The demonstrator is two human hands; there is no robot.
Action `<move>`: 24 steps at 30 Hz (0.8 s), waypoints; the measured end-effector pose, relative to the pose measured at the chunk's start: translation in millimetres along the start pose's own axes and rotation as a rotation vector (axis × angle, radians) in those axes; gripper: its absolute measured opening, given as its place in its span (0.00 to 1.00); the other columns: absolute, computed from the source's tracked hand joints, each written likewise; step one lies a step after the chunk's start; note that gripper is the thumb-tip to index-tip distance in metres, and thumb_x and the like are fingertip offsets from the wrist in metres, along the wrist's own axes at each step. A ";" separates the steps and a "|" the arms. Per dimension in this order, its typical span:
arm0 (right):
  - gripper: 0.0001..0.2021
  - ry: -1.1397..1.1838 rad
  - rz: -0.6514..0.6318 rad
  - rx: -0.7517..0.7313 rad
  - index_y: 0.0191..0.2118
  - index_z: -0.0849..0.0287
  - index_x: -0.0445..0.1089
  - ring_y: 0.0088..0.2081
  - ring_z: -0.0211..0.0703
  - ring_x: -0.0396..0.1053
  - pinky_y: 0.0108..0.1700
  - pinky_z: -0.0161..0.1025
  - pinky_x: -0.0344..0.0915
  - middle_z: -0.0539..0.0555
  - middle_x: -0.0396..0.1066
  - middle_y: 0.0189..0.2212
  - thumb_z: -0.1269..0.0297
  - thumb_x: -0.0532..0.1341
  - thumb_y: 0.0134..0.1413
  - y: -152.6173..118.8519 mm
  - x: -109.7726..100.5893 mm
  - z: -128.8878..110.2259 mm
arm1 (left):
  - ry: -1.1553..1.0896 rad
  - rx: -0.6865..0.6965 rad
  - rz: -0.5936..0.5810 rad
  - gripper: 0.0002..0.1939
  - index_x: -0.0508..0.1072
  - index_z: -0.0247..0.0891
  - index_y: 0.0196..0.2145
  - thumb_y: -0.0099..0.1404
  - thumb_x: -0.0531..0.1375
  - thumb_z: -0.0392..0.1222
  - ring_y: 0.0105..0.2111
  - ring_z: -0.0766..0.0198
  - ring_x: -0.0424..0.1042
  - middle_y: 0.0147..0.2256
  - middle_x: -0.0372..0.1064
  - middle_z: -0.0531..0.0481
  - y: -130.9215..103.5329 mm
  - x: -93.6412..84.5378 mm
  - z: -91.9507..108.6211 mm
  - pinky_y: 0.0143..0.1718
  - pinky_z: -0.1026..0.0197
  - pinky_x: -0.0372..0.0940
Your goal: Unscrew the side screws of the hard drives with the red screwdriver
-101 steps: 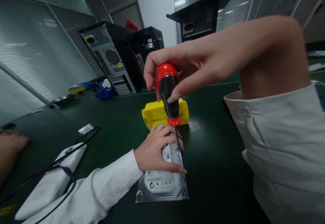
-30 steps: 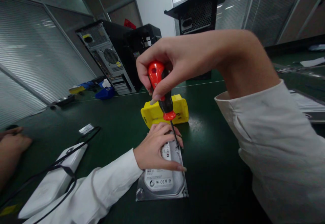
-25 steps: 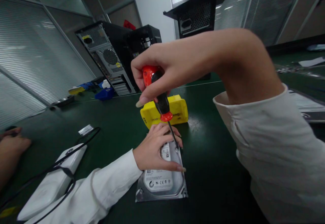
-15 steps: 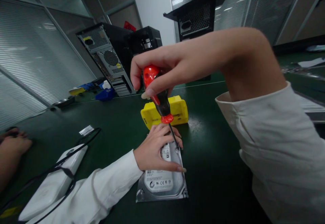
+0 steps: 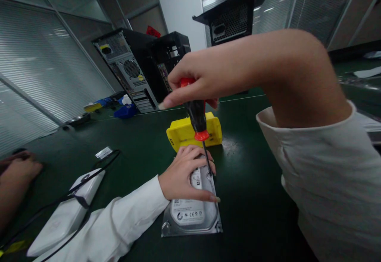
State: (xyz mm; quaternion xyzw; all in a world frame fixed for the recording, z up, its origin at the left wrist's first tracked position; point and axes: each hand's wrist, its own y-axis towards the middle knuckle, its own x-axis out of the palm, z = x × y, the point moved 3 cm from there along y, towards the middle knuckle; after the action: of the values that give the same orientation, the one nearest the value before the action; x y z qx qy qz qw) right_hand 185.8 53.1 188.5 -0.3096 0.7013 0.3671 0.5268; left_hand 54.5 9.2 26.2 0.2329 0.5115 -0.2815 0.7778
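The right hand [image 5: 208, 71] grips a screwdriver [image 5: 197, 115], its tip seemingly on the hard drive [image 5: 190, 219], partly hidden under the spread left hand [image 5: 183, 176]; dark green counter [image 5: 253, 198], blinds [image 5: 29, 71] behind.

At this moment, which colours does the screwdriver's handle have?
Black and red: the screwdriver's handle shows in the head view, partly covered by the right hand.

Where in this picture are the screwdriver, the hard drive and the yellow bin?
Screwdriver [image 5: 197, 115]: head view, black part of its handle.
Hard drive [image 5: 190, 209]: head view, on its label.
Yellow bin [image 5: 182, 133]: head view, wall left of the handle.
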 end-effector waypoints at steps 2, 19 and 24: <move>0.29 -0.010 0.071 0.077 0.41 0.61 0.70 0.32 0.36 0.64 0.29 0.30 0.56 0.55 0.68 0.38 0.40 0.46 0.56 -2.2 -2.0 -2.8 | 0.001 0.009 0.002 0.28 0.72 0.45 0.39 0.44 0.65 0.62 0.48 0.52 0.59 0.46 0.63 0.49 0.1 0.7 -0.6 0.49 0.51 0.50; 0.15 0.242 -0.046 -0.395 0.38 0.66 0.69 0.25 0.30 0.65 0.22 0.24 0.60 0.51 0.67 0.29 0.56 0.55 0.59 -3.4 2.2 -14.6 | -0.021 0.005 0.011 0.29 0.72 0.44 0.40 0.44 0.65 0.63 0.49 0.51 0.60 0.47 0.63 0.47 -3.1 3.6 -4.7 0.50 0.51 0.53; 0.16 0.213 -0.126 -0.354 0.34 0.66 0.70 0.21 0.26 0.64 0.20 0.22 0.59 0.49 0.68 0.24 0.54 0.58 0.56 -8.9 -0.5 -18.3 | -0.026 -0.012 -0.008 0.29 0.72 0.42 0.40 0.45 0.65 0.62 0.49 0.50 0.60 0.46 0.62 0.47 -4.4 3.4 -8.0 0.50 0.51 0.53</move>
State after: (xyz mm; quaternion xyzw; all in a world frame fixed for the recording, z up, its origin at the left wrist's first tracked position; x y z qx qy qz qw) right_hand 183.8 33.0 190.5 -0.4775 0.6570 0.4160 0.4089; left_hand 47.2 10.5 19.7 0.2228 0.5040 -0.2846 0.7845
